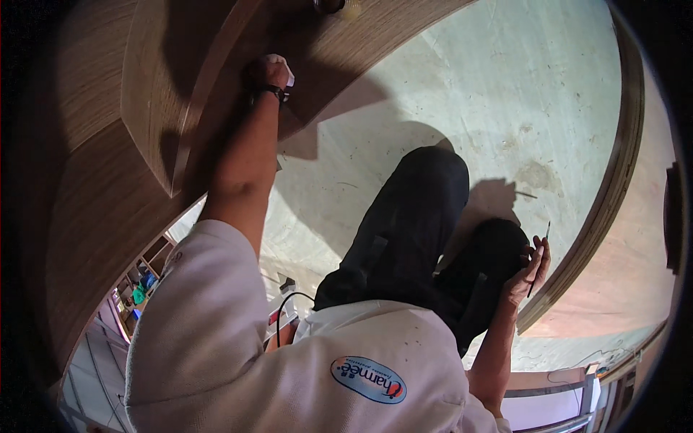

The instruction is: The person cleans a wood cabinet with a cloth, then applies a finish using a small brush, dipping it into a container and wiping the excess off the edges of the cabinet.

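Observation:
My left hand (273, 72) is at the brown wood-grain panel (317, 76), the arm stretched far forward, with a dark band on the wrist. Its fingers are closed around a folded white piece (290, 75), cloth or paper; I cannot tell which. Low on the right, beside my bent knee, my right hand (530, 273) pinches a slim brush-like tool (548, 231). The tool has a dark shaft and a pale, thin tip pointing up and away from the panel. Shadow covers part of the left fingers.
Curved wood-grain boards (151, 94) rise on the left. Beneath my legs lies a pale, scuffed board (491, 94) with a raised brown edge (624, 137) on the right. A black cable (281, 317) loops by my waist. Shelves with coloured items (144, 285) stand at lower left.

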`<state>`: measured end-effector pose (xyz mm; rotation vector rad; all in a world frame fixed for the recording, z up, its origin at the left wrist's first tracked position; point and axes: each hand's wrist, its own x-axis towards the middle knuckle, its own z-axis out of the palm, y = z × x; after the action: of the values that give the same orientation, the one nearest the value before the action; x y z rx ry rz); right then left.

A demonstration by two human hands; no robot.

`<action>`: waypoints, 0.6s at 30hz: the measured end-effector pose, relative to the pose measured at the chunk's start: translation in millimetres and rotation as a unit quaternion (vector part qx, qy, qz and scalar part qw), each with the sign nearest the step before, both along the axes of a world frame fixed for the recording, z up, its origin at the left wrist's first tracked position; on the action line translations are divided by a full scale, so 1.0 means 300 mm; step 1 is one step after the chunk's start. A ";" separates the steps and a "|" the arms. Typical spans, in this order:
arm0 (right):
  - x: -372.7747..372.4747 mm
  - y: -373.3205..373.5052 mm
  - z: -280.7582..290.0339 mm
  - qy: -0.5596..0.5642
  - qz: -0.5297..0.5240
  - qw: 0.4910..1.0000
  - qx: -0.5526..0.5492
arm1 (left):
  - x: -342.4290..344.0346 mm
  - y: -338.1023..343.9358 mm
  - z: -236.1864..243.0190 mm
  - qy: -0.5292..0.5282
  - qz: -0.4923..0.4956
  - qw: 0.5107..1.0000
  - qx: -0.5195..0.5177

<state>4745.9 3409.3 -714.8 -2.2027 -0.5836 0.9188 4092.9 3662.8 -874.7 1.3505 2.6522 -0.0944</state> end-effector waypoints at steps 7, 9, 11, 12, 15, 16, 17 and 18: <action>0.020 -0.033 0.031 -0.026 -0.013 1.000 -0.007 | 0.448 -0.292 -0.035 -0.098 -0.100 0.990 -0.022; -0.039 0.051 -0.009 0.045 0.036 0.998 0.019 | 0.147 -0.565 -0.285 0.447 -0.208 0.869 0.036; -0.006 0.016 -0.005 0.019 0.026 0.999 0.000 | 0.280 -0.606 -0.341 0.297 -0.221 0.927 -0.068; 0.006 -0.008 0.004 0.004 0.017 1.000 -0.003 | 0.355 -0.619 -0.348 0.208 -0.198 0.952 -0.109; 0.016 -0.022 0.023 -0.013 -0.001 1.000 0.001 | 0.505 -0.455 -0.217 0.028 -0.086 0.987 -0.130; 0.012 -0.016 0.029 -0.009 0.001 1.000 0.000 | 0.491 -0.435 -0.184 0.068 -0.106 0.986 -0.109; 0.003 -0.002 0.028 0.002 0.007 1.000 0.001 | 0.457 -0.433 -0.179 0.106 -0.109 0.984 -0.087; -0.004 0.003 0.022 0.008 0.016 1.000 0.005 | 0.420 -0.442 -0.169 0.146 -0.109 0.981 -0.069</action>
<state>4744.8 3410.2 -708.1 -2.1809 -0.6167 0.9476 4218.9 3530.3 -925.4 1.6890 2.6473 -0.5318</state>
